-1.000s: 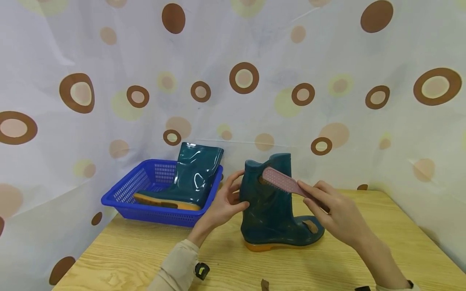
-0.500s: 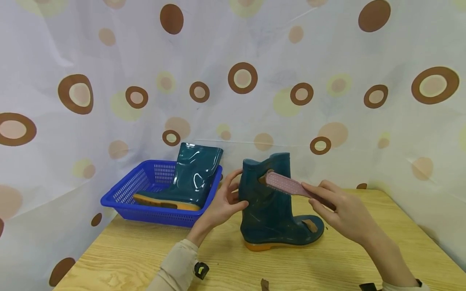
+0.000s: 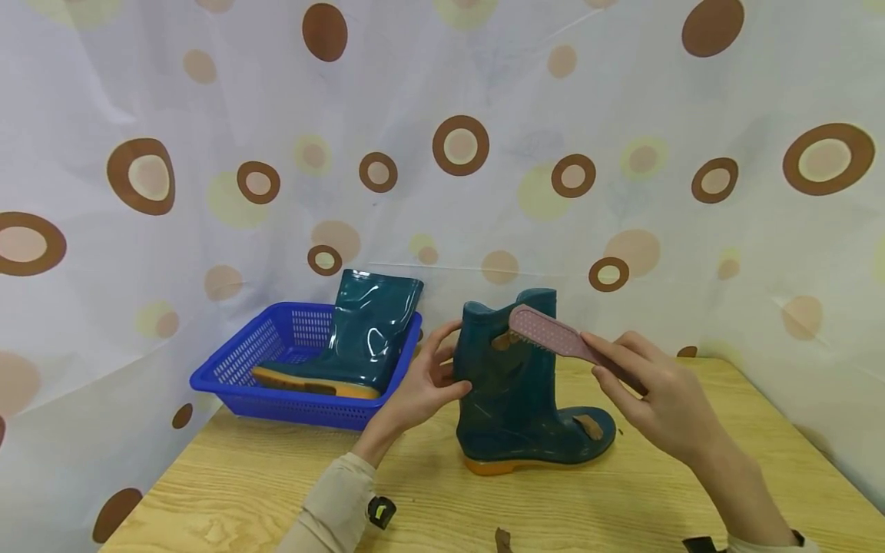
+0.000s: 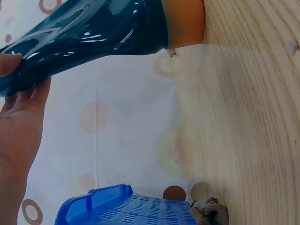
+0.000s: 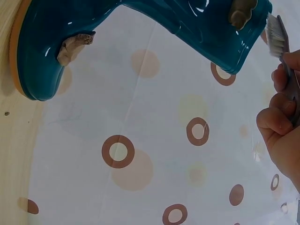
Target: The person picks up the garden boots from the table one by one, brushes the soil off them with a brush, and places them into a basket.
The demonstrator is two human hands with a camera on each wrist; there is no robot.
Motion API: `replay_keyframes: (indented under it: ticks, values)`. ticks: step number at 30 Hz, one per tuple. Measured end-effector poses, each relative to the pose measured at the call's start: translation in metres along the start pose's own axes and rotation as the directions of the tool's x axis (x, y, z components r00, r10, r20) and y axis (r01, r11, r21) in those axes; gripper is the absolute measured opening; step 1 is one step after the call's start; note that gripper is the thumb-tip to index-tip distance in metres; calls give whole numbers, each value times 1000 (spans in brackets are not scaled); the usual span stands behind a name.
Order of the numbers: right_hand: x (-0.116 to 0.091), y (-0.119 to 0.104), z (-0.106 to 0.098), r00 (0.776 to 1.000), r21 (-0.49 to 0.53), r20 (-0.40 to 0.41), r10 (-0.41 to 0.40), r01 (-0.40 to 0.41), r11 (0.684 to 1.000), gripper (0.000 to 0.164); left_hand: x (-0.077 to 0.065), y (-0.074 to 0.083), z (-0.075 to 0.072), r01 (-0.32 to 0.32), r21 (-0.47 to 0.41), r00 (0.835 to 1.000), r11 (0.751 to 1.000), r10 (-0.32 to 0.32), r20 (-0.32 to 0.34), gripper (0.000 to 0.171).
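A dark teal rubber boot [image 3: 508,399] with an orange sole stands upright on the table, toe to the right. My left hand [image 3: 423,388] grips its shaft from the left, thumb on the near side and fingers behind. In my right hand [image 3: 660,403] is a pink-backed brush [image 3: 549,332], gripped by its handle. The brush's pale bristles [image 5: 275,40] face the upper shaft, right by the boot's top edge in the right wrist view. A brown mud patch [image 5: 243,13] clings to the upper shaft, and a second brown clump [image 5: 75,48] sits on the toe.
A blue plastic basket [image 3: 297,413] at the left holds another teal boot [image 3: 373,330], leaning on its rim. A brown scrap [image 3: 503,540] lies at the table's [image 3: 429,499] near edge. Behind hangs a white sheet [image 3: 512,92] with brown circles.
The brush went down and right onto the mud patch, then rose again toward the top rim. More of the patch shows now than a second ago. My left hand keeps its grip.
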State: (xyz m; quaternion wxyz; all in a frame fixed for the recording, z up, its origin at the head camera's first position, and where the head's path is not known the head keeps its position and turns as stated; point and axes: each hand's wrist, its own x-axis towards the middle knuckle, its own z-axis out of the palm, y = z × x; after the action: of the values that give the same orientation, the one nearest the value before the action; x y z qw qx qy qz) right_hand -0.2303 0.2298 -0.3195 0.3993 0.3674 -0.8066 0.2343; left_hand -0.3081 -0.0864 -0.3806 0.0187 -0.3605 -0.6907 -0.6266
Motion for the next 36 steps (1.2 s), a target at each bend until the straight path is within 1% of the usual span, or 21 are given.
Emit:
replay_keyframes:
  ticks: [4, 8, 12, 23, 27, 32, 36]
  values:
    - [0, -2, 5, 1000, 5, 10, -5, 5, 1000, 54, -1, 3, -2, 2, -5, 1000, 1000, -2, 22, 85]
    - [0, -2, 9, 999, -13, 45, -12, 13, 1000, 57, -2, 5, -4, 10, -5, 999, 1000, -10, 39, 85]
    - [-1, -2, 11, 997, -32, 78, -12, 14, 999, 59, -2, 5, -4, 15, -2, 999, 1000, -15, 37, 86]
    - [-3, 1, 7, 991, 17, 131, 0, -2, 1000, 54, -2, 1, -3, -11, 3, 1000, 1000, 11, 24, 86]
    - [-3, 3, 5, 990, 18, 140, -7, 5, 1000, 52, -1, 1, -3, -20, -8, 1000, 1000, 20, 23, 86]
    - [-3, 4, 3, 989, 9, 148, -22, 21, 1000, 50, -1, 1, -2, -7, -6, 1000, 1000, 7, 19, 87]
    - [-2, 3, 0, 991, 14, 127, -43, 42, 999, 53, -1, 2, -2, 0, -8, 1000, 1000, 0, 17, 88]
